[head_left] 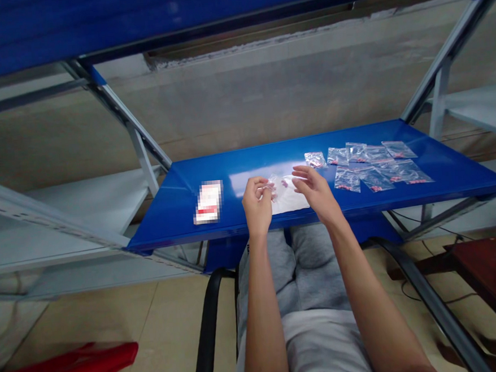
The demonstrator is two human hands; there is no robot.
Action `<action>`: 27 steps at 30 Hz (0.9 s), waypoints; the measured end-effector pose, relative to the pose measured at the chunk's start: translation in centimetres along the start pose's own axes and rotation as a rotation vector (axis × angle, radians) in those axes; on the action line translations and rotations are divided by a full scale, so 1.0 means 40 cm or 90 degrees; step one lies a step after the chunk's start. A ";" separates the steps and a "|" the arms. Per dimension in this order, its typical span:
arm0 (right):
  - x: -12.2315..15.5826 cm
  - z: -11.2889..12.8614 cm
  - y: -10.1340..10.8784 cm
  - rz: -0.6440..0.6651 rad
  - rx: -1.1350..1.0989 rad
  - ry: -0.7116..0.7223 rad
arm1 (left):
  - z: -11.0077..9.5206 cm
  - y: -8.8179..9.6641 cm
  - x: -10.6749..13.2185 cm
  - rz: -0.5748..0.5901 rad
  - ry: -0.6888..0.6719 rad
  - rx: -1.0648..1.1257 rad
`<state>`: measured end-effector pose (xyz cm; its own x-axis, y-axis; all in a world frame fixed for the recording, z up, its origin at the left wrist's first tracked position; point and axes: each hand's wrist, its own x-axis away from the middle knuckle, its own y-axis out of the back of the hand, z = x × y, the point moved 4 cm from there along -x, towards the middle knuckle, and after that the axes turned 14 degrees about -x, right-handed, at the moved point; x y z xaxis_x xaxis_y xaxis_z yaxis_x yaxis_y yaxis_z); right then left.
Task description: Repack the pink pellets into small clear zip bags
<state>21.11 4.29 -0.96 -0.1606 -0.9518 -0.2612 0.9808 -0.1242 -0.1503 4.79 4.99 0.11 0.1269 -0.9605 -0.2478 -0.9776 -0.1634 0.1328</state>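
My left hand [257, 206] pinches a small clear plastic bag [274, 187] at the middle of a blue metal shelf [238, 167]. My right hand [314, 191] hovers just to the right of that bag, fingers apart and holding nothing. A white, semi-translucent sheet or bag [289, 197] lies under and between my hands. Several small clear zip bags [374, 168] with red pieces inside lie in a loose group on the right of the shelf. To the left sits a white and red packet [208, 202], its print blurred out.
Grey metal shelf uprights [447, 64] and pale lower shelves stand on both sides, with a blue shelf [92, 27] overhead. Black chair arms [209, 330] flank my lap. A red plastic object [65, 371] lies on the tiled floor at left, and a dark red table [487, 265] stands at right.
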 end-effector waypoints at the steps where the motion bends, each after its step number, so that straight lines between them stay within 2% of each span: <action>1: -0.004 -0.023 0.005 0.001 -0.056 -0.056 | 0.002 -0.002 -0.003 0.026 0.017 0.038; 3: -0.008 -0.060 0.004 0.024 -0.189 -0.146 | 0.004 -0.010 -0.006 0.081 0.047 0.102; 5: -0.007 -0.078 -0.003 0.042 -0.320 -0.194 | 0.007 -0.015 -0.008 0.113 0.068 0.140; 7: -0.006 -0.083 -0.002 0.028 -0.402 -0.214 | 0.014 -0.015 -0.012 0.108 0.085 0.151; 9: -0.007 -0.082 0.004 0.006 -0.425 -0.220 | 0.028 -0.012 -0.017 0.082 0.099 0.152; 17: -0.025 -0.070 0.035 -0.073 -0.311 -0.217 | 0.101 0.005 -0.033 -0.032 0.109 0.061; 20: -0.040 -0.070 0.042 -0.103 -0.262 -0.226 | 0.116 0.013 -0.030 -0.012 0.128 0.056; 23: -0.061 -0.070 0.043 -0.098 -0.215 -0.222 | 0.124 0.011 -0.025 0.028 0.151 0.056; 27: -0.088 -0.069 0.039 -0.075 -0.131 -0.206 | 0.136 -0.005 -0.029 0.063 0.114 -0.028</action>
<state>22.91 8.23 -2.92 -0.1950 -0.9777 0.0776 0.9099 -0.2099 -0.3579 3.92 7.36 -4.86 0.0630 -0.9963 -0.0577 -0.9789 -0.0729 0.1908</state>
